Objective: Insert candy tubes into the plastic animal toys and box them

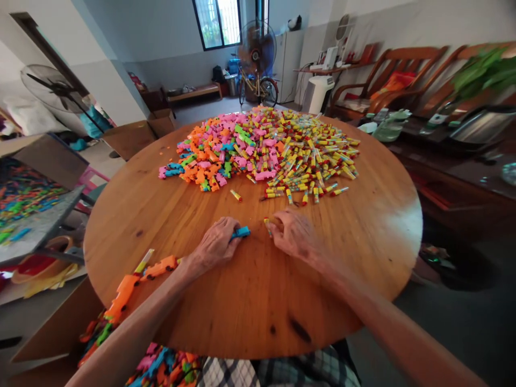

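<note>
Maybe the small blue plastic toy piece (241, 232), held in the left hand (220, 236) near the table's middle, could slip if pinched loosely; the right hand (293, 232) grips a thin yellow-and-red tube (267, 226).

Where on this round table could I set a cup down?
Bare wood shows on the table between the yellow tubes, right forearm and right edge; also between that and the left forearm, and left of the left hand, beyond the orange toys. The far side is crowded with tubes and colourful pieces.
</note>
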`<state>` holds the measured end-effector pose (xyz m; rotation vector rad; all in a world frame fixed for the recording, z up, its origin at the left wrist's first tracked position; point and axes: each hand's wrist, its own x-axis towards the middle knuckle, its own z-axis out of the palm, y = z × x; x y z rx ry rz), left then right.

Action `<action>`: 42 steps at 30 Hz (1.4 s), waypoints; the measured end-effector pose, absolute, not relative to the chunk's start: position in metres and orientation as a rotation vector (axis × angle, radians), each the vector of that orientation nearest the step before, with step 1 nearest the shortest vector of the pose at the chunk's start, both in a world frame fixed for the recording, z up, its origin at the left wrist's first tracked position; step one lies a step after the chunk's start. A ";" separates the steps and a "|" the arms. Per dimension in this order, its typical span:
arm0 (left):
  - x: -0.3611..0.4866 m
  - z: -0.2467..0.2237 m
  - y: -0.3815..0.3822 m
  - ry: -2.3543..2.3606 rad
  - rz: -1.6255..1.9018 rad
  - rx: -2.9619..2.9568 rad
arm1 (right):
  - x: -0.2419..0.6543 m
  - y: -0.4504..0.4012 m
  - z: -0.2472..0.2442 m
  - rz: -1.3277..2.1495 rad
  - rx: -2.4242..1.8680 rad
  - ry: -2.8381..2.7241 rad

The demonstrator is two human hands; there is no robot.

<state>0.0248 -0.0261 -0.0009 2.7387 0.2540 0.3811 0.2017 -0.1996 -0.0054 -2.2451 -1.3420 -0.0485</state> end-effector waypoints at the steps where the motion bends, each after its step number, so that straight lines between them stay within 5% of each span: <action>1: 0.025 -0.001 -0.028 0.244 0.378 2.733 | 0.201 -0.198 -0.006 -0.031 -2.285 -1.321; 42: 0.036 -0.012 -0.023 0.061 0.394 3.051 | 0.196 -0.178 -0.003 0.250 -1.930 -2.036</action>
